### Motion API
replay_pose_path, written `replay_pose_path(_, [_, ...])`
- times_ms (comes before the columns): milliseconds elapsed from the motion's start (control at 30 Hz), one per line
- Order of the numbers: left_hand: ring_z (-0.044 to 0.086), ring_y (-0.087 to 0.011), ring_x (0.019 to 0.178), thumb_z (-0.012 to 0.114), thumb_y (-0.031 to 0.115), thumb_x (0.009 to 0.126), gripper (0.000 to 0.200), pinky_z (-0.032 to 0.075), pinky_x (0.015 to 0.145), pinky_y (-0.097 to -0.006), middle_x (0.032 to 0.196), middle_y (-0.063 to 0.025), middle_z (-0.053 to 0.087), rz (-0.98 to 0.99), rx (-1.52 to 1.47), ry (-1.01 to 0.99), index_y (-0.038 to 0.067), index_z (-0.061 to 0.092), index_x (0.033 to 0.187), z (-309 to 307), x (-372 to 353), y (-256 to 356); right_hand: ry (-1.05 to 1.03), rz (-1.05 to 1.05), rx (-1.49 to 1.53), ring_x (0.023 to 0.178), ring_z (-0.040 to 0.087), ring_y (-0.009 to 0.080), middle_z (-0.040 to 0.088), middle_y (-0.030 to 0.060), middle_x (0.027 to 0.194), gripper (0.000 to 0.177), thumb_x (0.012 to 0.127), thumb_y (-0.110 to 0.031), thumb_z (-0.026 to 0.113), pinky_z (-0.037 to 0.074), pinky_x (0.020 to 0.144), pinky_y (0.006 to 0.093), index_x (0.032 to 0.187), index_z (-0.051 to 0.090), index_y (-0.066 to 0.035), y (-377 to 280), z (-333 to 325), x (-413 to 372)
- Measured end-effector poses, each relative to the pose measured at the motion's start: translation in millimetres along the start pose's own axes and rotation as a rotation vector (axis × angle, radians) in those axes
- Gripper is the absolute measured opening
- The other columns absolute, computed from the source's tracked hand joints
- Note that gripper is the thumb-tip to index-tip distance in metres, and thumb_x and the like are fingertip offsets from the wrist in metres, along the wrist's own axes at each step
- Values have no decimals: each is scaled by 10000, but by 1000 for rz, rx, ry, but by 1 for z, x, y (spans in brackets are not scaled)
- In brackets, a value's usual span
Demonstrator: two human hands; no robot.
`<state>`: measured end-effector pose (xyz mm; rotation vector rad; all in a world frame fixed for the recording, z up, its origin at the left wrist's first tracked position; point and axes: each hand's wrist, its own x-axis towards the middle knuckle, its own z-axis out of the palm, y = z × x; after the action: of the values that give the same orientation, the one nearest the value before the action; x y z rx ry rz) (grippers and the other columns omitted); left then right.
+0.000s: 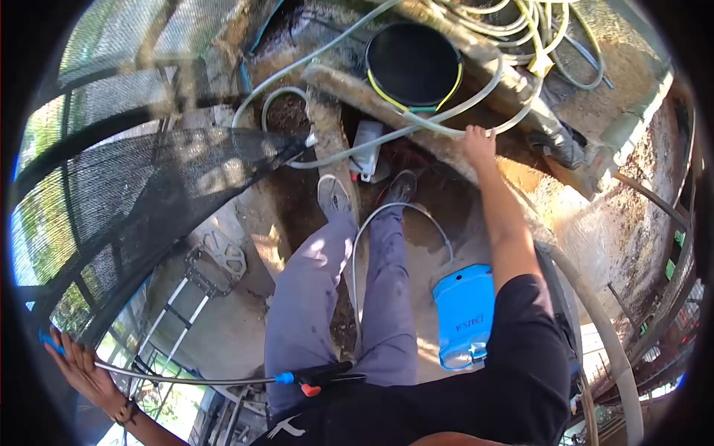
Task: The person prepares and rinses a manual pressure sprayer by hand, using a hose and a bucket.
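Note:
At the upper right, my right hand (480,143) has its fingers curled round a pale hose (439,128). That hose passes in front of a round black container (413,63) with a yellow-green edge. Far out at the lower left, my left hand (83,373) is closed near the tip of a spray wand (186,380). The wand has a thin metal rod, a blue collar and a black handle with an orange-red trigger, which lies against my waist. A blue sprayer tank (465,308) with dark lettering and a clear cap sits beside my right leg.
More pale hose (520,37) lies coiled at the top right. Dark mesh netting (141,175) on a frame stands along the left. A metal pedal-like frame (216,260) is below it. A thin grey hose (358,260) loops across my legs. A grey box (367,149) lies near my shoes.

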<state>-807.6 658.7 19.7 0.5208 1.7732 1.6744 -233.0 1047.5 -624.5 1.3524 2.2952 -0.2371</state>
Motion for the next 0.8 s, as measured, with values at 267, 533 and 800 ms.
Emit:
replay_pose_path(267, [212, -99, 513, 341, 297, 1070, 449, 225, 444, -250, 831, -101, 521, -96, -165, -39, -59, 375, 1340, -31, -36, -14, 352, -350, 226, 957, 597, 307, 640, 148, 941, 374, 915, -382, 580, 469, 787, 438, 992, 582, -16, -28, -94, 41])
replay_pose_path(533, [552, -278, 1237, 272, 597, 997, 629, 417, 1068, -508, 1343, -165, 559, -452, -469, -273, 152, 616, 1278, 19, -23, -12, 455, -121, 640, 1065, 563, 399, 565, 228, 1132, 431, 903, -339, 590, 486, 886, 494, 1182, 538, -16, -160, -161, 89])
replay_pose_path(800, [171, -82, 504, 425, 264, 1047, 262, 221, 448, -239, 653, 12, 243, -172, -196, 90, 25, 412, 943, -38, 3, -32, -177, -460, 1166, 833, 640, 322, 642, 140, 853, 117, 770, -147, 603, 521, 722, 417, 831, 662, -67, -177, -113, -213])
